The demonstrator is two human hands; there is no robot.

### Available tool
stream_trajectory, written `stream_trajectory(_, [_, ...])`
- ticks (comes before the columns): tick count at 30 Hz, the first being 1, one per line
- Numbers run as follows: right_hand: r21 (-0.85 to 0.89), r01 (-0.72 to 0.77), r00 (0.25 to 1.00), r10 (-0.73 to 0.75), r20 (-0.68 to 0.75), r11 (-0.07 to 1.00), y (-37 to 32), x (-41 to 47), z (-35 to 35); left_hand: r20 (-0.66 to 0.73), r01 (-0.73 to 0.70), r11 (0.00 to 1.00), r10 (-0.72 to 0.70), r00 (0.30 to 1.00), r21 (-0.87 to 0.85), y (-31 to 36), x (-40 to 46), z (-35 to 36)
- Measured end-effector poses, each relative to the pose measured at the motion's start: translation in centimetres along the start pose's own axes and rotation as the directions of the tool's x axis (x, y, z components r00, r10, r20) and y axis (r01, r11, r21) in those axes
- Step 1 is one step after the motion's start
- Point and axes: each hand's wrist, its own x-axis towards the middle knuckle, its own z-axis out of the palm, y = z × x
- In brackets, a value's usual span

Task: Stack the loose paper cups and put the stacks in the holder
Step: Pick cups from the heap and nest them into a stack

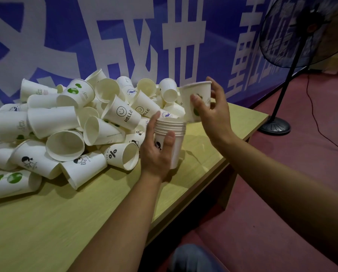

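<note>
A big heap of loose white paper cups (70, 122) with mixed prints lies on the left and middle of the wooden table (62, 222). My left hand (156, 152) grips an upright stack of several nested cups (174, 134) just above the table near its right edge. My right hand (211, 112) holds a single white cup with a green print (193, 97) upright, just above and to the right of the stack's rim. No holder is in view.
A blue banner with large white characters (125, 40) hangs behind the table. A black standing fan (295, 36) with a round base (275, 126) stands on the red floor (311, 154) at the right, its cable trailing across the floor. My knee shows at the bottom.
</note>
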Motion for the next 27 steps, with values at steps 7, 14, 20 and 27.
stream_trajectory(7, [-0.072, 0.01, 0.987, 0.002, 0.16, 0.997, -1.3, -1.4, 1.5, 0.17, -0.005, 1.0, 0.009, 0.985, -0.022, 0.0, -0.4, 0.1])
stream_trajectory(14, [-0.224, 0.009, 0.966, 0.049, 0.252, 0.975, 2.0, -2.6, 2.0, -0.03, 0.036, 0.999, -0.036, 0.999, -0.012, -0.5, 0.2, 0.1])
stream_trajectory(20, [-0.442, 0.025, 0.994, 0.027, 0.11, 0.897, 5.0, 0.9, 0.5, -0.04, 0.085, 0.996, -0.086, 0.996, -0.022, -0.5, 0.1, 0.2])
stream_trajectory(27, [-0.672, -0.191, 0.979, 0.19, -0.076, 0.716, 7.1, 6.5, -0.2, -0.04, 0.109, 0.994, -0.11, 0.993, -0.024, -0.6, 0.4, 0.2])
